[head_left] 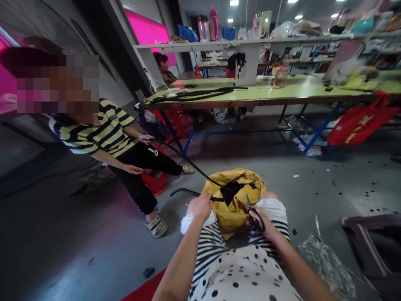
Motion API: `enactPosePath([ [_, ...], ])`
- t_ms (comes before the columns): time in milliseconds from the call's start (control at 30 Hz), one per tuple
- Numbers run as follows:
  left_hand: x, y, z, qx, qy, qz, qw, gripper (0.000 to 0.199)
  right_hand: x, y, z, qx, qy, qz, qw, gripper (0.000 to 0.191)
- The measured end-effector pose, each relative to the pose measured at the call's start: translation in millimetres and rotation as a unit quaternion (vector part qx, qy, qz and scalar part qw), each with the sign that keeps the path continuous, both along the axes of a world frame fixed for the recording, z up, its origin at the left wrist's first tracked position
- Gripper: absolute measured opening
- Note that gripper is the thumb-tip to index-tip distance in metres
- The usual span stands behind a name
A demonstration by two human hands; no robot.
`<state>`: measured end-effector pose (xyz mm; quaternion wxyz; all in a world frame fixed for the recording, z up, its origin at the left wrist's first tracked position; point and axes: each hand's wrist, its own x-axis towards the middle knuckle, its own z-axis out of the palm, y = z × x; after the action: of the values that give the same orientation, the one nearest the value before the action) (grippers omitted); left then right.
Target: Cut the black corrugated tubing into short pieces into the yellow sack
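My left hand [204,205] is closed round a black tube [185,191], whose one end sticks out to the left and the other points over the sack. In my right hand [261,219] is a pair of scissors [248,201] with dark handles, blades pointing up and away from me. Between my knees stands a yellow sack [233,217], its mouth open, with black pieces [232,191] inside. A second long black tube [188,159] runs from the sack's mouth up to the hand [145,139] of a person standing at the left.
Ahead is a long green-topped workbench [200,97] with black tubes [200,93] lying on it and a shelf [250,41] above. A red bag [365,121] hangs at its right. A grey stool [372,251] and clear plastic [328,263] are on the floor to my right.
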<state>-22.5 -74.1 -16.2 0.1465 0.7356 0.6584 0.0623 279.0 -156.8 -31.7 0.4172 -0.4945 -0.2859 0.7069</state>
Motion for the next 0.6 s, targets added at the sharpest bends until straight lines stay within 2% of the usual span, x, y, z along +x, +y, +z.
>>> enactPosePath([
  [400, -1.2, -4.5, -4.1, 0.004, 0.0, 0.002, 1.0, 0.029, 1.3, 0.1, 1.5, 0.004, -0.019, 0.008, 1.0, 0.065],
  [600, -4.3, -4.4, -6.8, 0.062, -0.006, 0.032, 0.998, 0.031, 1.8, 0.4, -2.0, 0.015, -0.025, 0.001, 1.0, 0.066],
])
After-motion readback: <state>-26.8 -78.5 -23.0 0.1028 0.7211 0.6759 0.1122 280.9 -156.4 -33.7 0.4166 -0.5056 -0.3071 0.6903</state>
